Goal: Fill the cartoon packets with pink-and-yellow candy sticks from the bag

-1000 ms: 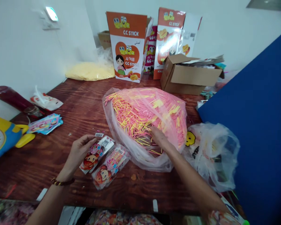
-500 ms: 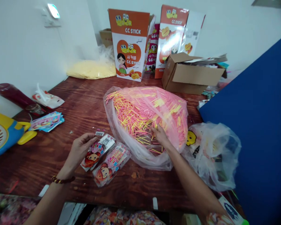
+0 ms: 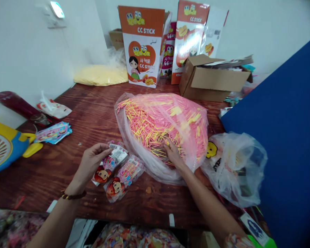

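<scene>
My left hand (image 3: 90, 161) pinches the top of a small printed packet (image 3: 107, 164) lying on the wooden table (image 3: 93, 113). A second packet (image 3: 124, 177) with pink sticks inside lies just right of it. My right hand (image 3: 173, 153) reaches into a big clear plastic bag (image 3: 165, 127) full of thin pink and yellow sticks, with its fingers curled down among them. What the fingers grip is hidden by the sticks and the plastic.
Two tall CC STICK cartons (image 3: 143, 44) and an open brown cardboard box (image 3: 212, 79) stand at the back. A crumpled clear bag (image 3: 235, 165) lies at right beside a blue panel (image 3: 286, 120). At left are a yellow-blue toy (image 3: 5, 148), flat packets (image 3: 53, 132) and a yellow bag (image 3: 100, 75).
My right hand has pushed a little deeper into the stick bag. My left hand has drawn the packet slightly toward me and tightened its pinch.
</scene>
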`<state>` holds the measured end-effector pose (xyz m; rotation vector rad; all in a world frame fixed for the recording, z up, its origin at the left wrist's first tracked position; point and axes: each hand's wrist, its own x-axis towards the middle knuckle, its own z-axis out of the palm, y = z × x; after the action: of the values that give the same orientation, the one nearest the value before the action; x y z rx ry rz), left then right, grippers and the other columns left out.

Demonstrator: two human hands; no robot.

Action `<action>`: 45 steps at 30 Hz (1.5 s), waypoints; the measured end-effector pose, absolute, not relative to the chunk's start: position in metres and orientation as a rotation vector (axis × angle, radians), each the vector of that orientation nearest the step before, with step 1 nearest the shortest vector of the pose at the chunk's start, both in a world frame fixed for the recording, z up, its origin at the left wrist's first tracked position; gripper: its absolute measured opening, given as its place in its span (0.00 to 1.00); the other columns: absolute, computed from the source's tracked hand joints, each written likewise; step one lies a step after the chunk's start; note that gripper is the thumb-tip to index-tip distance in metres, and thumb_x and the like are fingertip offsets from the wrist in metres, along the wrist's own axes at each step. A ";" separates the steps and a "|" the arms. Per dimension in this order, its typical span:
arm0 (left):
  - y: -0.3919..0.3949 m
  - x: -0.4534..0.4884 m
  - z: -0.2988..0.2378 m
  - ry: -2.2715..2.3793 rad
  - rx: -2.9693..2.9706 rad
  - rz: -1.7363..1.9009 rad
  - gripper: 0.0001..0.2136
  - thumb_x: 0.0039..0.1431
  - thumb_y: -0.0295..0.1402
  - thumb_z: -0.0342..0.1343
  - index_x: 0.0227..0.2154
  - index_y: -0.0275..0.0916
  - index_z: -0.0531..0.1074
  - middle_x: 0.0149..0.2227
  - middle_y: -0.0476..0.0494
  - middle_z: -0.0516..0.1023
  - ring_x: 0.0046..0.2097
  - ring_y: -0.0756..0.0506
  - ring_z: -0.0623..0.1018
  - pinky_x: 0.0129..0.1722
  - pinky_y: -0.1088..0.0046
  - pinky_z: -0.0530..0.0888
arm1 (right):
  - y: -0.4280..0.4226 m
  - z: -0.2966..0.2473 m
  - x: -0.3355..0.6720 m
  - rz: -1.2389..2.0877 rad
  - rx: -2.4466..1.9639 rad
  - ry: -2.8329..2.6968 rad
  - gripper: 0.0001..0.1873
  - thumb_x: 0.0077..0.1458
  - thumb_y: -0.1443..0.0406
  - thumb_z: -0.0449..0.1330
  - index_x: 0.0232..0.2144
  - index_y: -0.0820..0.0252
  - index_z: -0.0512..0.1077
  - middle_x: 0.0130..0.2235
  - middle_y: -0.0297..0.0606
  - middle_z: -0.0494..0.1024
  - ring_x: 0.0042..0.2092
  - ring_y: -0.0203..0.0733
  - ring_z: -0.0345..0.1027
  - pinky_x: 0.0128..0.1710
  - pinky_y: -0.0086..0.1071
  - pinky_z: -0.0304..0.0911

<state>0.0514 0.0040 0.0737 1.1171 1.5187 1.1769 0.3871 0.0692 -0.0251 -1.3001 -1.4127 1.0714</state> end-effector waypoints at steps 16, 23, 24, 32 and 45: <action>0.014 0.133 0.067 1.242 1.299 0.815 0.13 0.48 0.42 0.65 0.24 0.36 0.76 0.23 0.50 0.75 0.25 0.51 0.68 0.26 0.75 0.65 | 0.043 0.073 0.346 1.087 -1.078 -1.864 0.09 0.59 0.57 0.56 0.29 0.54 0.66 0.31 0.34 0.72 0.34 0.41 0.65 0.37 0.33 0.60; 0.013 0.130 0.071 1.235 1.342 0.768 0.13 0.49 0.42 0.63 0.20 0.36 0.73 0.19 0.52 0.70 0.23 0.52 0.63 0.24 0.76 0.60 | 0.042 0.074 0.335 0.891 -1.064 -2.190 0.08 0.63 0.63 0.51 0.32 0.54 0.66 0.29 0.33 0.71 0.30 0.40 0.62 0.33 0.31 0.55; 0.012 0.130 0.071 1.230 1.357 0.759 0.14 0.50 0.42 0.62 0.20 0.36 0.73 0.19 0.52 0.69 0.23 0.53 0.63 0.24 0.76 0.60 | 0.043 0.074 0.335 0.894 -1.066 -2.193 0.07 0.63 0.63 0.52 0.33 0.54 0.67 0.29 0.34 0.72 0.31 0.40 0.62 0.33 0.31 0.55; 0.009 0.128 0.065 1.206 1.479 0.777 0.15 0.55 0.43 0.58 0.21 0.37 0.72 0.20 0.52 0.69 0.24 0.52 0.64 0.25 0.76 0.62 | 0.044 0.075 0.336 1.072 -1.054 -1.874 0.06 0.60 0.59 0.56 0.34 0.54 0.68 0.31 0.32 0.74 0.33 0.40 0.67 0.35 0.32 0.61; 0.004 0.137 0.062 1.207 1.601 0.939 0.14 0.60 0.42 0.55 0.25 0.39 0.75 0.26 0.47 0.74 0.30 0.47 0.71 0.33 0.73 0.68 | 0.033 0.095 0.297 1.220 -0.828 -1.022 0.07 0.62 0.58 0.52 0.41 0.52 0.65 0.36 0.32 0.78 0.43 0.42 0.75 0.48 0.40 0.68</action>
<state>0.1375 0.0042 0.0615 1.6011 1.2075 0.9392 0.2970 0.0327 0.0945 -0.8278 -1.0219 1.2201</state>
